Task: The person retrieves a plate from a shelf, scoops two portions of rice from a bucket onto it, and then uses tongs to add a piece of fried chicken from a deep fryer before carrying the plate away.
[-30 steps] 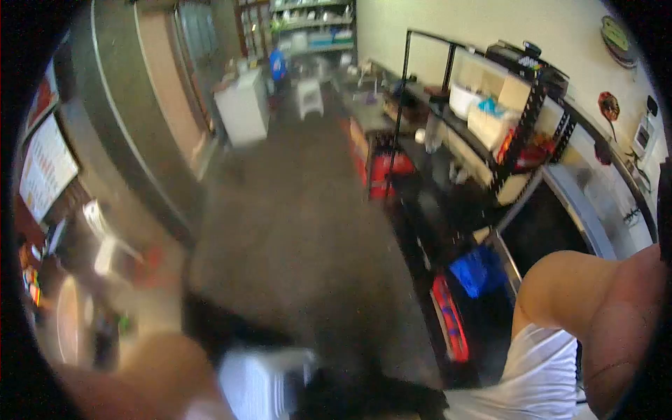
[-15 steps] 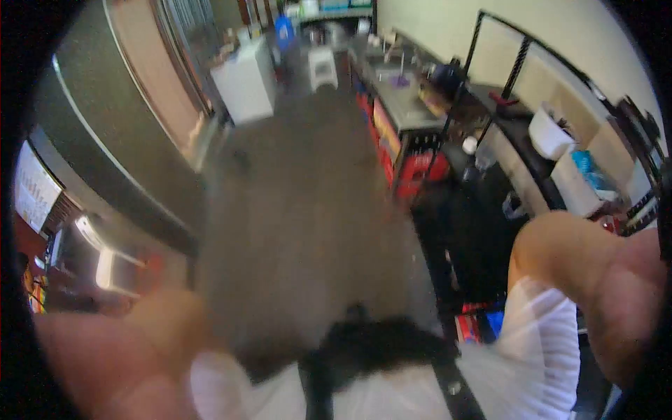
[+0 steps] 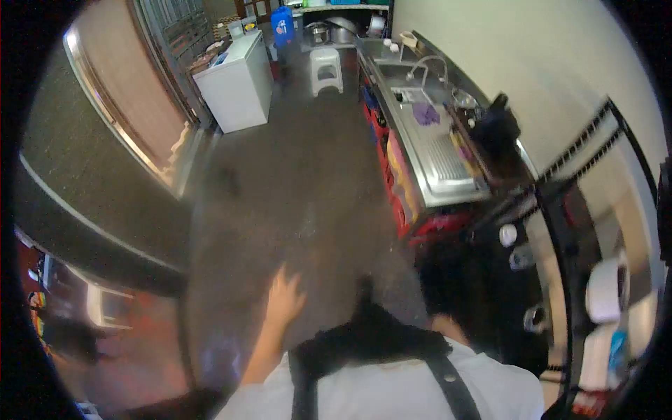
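My left hand [image 3: 285, 297] hangs in front of me over the dark floor [image 3: 280, 203]. Its fingers are a little apart and I see nothing in them; it touches nothing. Only a small patch of my right arm [image 3: 448, 327] shows beside the black chest strap [image 3: 378, 343]. The right hand itself is hidden.
On the right runs a steel sink counter [image 3: 444, 168] with a purple cloth [image 3: 425, 113] and a tap. A black metal rack [image 3: 553, 203] stands nearer. Ahead are a white stool [image 3: 326, 70], a white chest-like cabinet [image 3: 241, 91] and a blue container [image 3: 282, 28]. A wall edge borders the left.
Both arms were raised wide at the sides; now they are lowered, the left hand in front of me. The view has moved forward, bringing the sink counter closer.
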Demonstrator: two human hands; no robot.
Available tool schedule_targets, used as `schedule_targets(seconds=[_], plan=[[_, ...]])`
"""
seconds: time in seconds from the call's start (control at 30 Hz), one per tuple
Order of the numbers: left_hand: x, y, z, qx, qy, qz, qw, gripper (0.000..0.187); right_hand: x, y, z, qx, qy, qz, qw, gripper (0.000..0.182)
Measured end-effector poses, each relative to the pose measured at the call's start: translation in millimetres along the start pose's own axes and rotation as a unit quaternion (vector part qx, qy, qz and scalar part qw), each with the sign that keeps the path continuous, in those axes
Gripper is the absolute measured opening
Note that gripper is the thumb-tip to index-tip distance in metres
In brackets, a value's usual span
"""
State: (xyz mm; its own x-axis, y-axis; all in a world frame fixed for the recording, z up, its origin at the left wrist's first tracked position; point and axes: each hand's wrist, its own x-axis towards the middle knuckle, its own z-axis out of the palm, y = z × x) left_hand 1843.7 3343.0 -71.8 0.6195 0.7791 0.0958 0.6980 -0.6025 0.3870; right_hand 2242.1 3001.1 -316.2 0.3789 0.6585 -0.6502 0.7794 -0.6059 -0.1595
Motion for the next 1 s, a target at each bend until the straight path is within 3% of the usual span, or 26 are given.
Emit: schedule_targets(seconds=[0.03,0.07,0.1,0.17,0.3,0.43,0.5,0.53,0.57,0.63,0.67,0.8,0.83,0.9,0.93,0.97,1.0], plan=[[-0.4,-61.6,81.1,0.025,-0.022,-0.058,0.998,0.044,17.9,4.6,9.1,0.048,-0.101,0.006,0.994,0.039],[-9.3,-148.9,176.7,0.082,-0.096,0.042,0.991,0.037,36.7,7.6,6.4,0.096,-0.136,0.007,0.986,0.039],[-31.5,-161.6,199.1,0.018,-0.192,-0.084,0.978,0.031,57.0,4.2,-7.7,0.130,-0.153,0.007,0.980,0.039],[-25.8,-179.7,206.3,-0.026,-0.301,-0.259,0.917,0.031,114.4,-11.1,-64.7,0.168,-0.175,-0.007,0.970,0.038],[14.1,-201.4,192.2,-0.081,-0.306,-0.432,0.845,0.031,238.7,-66.5,-206.2,0.200,-0.220,-0.020,0.955,0.037],[94.5,-237.0,192.8,-0.111,-0.296,-0.494,0.810,0.031,359.4,-185.6,-371.1,0.173,-0.289,0.061,0.940,0.036],[152.2,-264.7,195.4,-0.113,-0.299,-0.494,0.809,0.031,442.0,-228.6,-414.7,0.165,-0.289,0.082,0.939,0.036],[185.3,-281.5,197.7,-0.110,-0.303,-0.489,0.810,0.031,505.5,-241.2,-427.5,0.236,-0.169,-0.027,0.956,0.034],[221.7,-301.4,199.3,-0.108,-0.309,-0.484,0.811,0.031,565.7,-256.2,-438.1,0.302,-0.042,-0.133,0.943,0.033],[307.7,-342.8,198.0,-0.095,-0.319,-0.463,0.821,0.030,643.6,-286.9,-447.0,0.353,0.016,-0.166,0.921,0.034],[357.7,-361.9,193.9,-0.084,-0.324,-0.450,0.828,0.030,659.5,-305.9,-487.0,0.387,0.070,-0.201,0.897,0.036],[583.6,-452.3,190.0,-0.005,-0.323,-0.357,0.876,0.030,691.0,-313.6,-540.6,0.259,0.045,-0.178,0.948,0.033],[655.5,-475.0,196.1,0.048,-0.311,-0.296,0.902,0.030,708.4,-304.8,-535.9,0.248,0.057,-0.203,0.946,0.032],[828.1,-509.6,208.1,0.175,-0.247,-0.134,0.944,0.030,732.7,-289.5,-534.7,0.254,0.049,-0.092,0.962,0.039],[911.5,-513.6,197.6,0.220,-0.242,-0.012,0.945,0.031,792.8,-250.3,-462.2,0.159,0.075,-0.154,0.972,0.041],[983.4,-477.0,168.4,-0.042,-0.125,-0.208,0.969,0.033,810.0,-251.6,-457.3,0.063,0.112,-0.209,0.969,0.043],[1049.7,-435.4,134.0,-0.150,-0.125,-0.283,0.939,0.032,822.6,-231.2,-465.3,0.205,0.003,-0.088,0.975,0.044]])
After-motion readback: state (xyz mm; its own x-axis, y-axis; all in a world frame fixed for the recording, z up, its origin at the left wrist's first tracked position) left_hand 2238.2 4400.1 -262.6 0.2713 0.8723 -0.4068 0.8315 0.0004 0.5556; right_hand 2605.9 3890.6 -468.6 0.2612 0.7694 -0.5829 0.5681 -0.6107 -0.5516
